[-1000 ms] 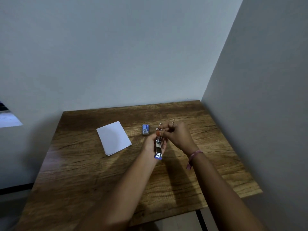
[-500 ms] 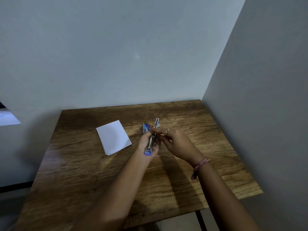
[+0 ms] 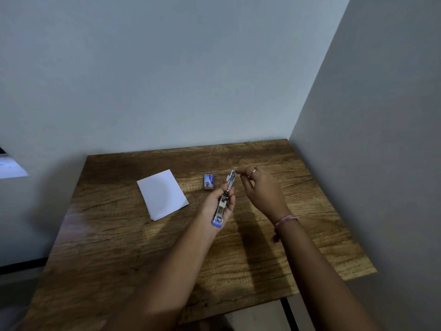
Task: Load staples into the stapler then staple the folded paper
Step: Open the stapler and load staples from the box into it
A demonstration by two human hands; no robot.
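My left hand [image 3: 216,203] grips a small metal stapler [image 3: 220,211] with a blue end, held above the wooden table [image 3: 298,235]. The stapler is swung open, and its upper arm [image 3: 231,179] points away from me. My right hand [image 3: 260,187] sits just right of that arm's tip, thumb and forefinger pinched together by it; whether they hold staples is too small to tell. A small staple box [image 3: 208,181] lies on the table left of the hands. The folded white paper [image 3: 162,194] lies further left.
The table stands in a corner, with a grey wall behind it and another along its right side. A pink band circles my right wrist [image 3: 285,220]. A pale ledge [image 3: 9,167] shows at the far left.
The stapler has been swung open, its arm now stretched out away from me. My right hand shifted from over the stapler to the tip of the opened arm.
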